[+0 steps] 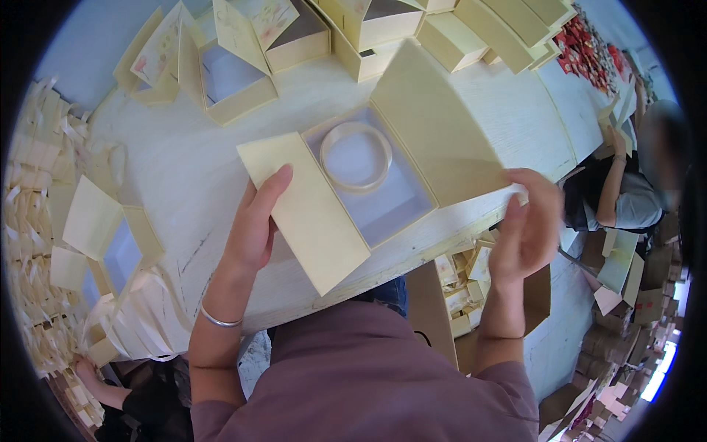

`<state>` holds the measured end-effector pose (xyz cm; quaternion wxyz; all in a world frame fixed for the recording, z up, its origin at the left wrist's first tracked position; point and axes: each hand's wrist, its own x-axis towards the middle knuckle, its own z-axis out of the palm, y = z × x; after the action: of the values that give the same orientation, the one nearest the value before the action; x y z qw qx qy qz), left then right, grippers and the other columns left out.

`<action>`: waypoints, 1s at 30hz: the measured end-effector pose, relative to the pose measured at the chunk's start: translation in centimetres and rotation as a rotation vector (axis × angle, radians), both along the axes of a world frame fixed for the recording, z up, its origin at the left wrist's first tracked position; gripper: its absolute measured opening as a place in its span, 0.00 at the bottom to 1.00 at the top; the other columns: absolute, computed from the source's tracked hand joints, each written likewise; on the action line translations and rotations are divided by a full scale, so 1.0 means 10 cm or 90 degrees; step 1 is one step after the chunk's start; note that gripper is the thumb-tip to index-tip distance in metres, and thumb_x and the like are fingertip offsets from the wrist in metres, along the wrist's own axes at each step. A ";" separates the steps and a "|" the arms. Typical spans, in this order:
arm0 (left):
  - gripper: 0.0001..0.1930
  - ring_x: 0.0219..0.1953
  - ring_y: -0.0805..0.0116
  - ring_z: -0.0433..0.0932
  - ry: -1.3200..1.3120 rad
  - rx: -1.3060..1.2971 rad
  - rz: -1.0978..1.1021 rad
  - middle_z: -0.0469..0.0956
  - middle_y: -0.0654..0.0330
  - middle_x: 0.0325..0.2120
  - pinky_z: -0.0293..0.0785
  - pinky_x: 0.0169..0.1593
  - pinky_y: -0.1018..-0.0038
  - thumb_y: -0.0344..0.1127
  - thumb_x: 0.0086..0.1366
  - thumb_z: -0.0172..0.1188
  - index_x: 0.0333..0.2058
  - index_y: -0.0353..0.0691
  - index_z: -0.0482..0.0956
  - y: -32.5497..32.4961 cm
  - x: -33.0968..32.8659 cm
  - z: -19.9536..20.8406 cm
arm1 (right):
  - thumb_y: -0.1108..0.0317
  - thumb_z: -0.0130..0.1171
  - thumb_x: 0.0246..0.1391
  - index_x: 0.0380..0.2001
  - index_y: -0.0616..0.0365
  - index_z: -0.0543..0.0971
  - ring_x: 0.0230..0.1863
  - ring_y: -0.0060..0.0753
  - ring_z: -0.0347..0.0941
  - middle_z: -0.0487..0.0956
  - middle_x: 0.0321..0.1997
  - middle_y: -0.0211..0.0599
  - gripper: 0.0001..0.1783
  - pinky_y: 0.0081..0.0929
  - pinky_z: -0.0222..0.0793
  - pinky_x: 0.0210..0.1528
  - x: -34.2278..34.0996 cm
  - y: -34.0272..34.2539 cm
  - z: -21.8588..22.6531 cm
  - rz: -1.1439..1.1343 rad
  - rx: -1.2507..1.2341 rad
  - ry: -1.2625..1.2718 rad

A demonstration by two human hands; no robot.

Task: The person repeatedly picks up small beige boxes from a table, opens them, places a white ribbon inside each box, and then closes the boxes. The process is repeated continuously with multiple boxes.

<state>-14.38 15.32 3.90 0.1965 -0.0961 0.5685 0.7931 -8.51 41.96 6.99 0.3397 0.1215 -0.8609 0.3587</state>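
Observation:
A cream gift box point(398, 225) lies opened out at the table's near edge, its pale inside showing. In it rests a cream ring point(388, 158) that looks like a roll of tape or ribbon. My left hand point(254, 221) grips the box's narrower left flap point(309, 221), thumb on top and the other fingers underneath. The larger right flap point(438, 125) stands raised. At its near corner is my right hand point(526, 228), slightly blurred, with its fingers curled and the index finger against the corner. A small whitish bit shows at the thumb tip; I cannot make out what it is.
More cream boxes point(228, 107) stand along the table's far side, some open. At left are an open box point(121, 254) and many boxes with ribbons point(29, 221). A carton point(534, 302) of small boxes sits below the near edge. Co-workers point(626, 199) are at right and lower left.

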 end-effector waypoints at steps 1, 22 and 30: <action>0.29 0.45 0.69 0.68 0.033 -0.019 0.016 0.65 0.56 0.45 0.66 0.47 0.74 0.40 0.59 0.51 0.55 0.37 0.53 0.03 0.00 0.04 | 0.76 0.50 0.42 0.38 0.62 0.72 0.46 0.37 0.65 0.72 0.40 0.42 0.15 0.32 0.62 0.48 -0.06 -0.12 0.10 -0.005 0.205 0.021; 0.10 0.31 0.77 0.68 0.535 -0.312 -0.272 0.72 0.64 0.27 0.65 0.37 0.80 0.29 0.56 0.54 0.37 0.34 0.71 0.47 -0.36 0.82 | 0.58 0.47 0.56 0.30 0.64 0.76 0.24 0.17 0.67 0.75 0.22 0.29 0.18 0.16 0.62 0.29 -0.69 -0.18 0.71 0.347 -0.216 -0.405; 0.09 0.29 0.80 0.68 0.475 -0.327 -0.277 0.72 0.65 0.26 0.65 0.35 0.83 0.33 0.59 0.53 0.31 0.32 0.72 0.46 -0.34 0.83 | 0.65 0.37 0.59 0.26 0.61 0.70 0.15 0.22 0.51 0.57 0.09 0.22 0.14 0.24 0.59 0.29 -0.42 0.56 1.07 0.573 -0.801 -0.197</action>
<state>-17.74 19.97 12.18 0.1108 0.2695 0.7837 0.5486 -12.73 47.58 17.68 0.0427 0.1921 -0.4019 0.8943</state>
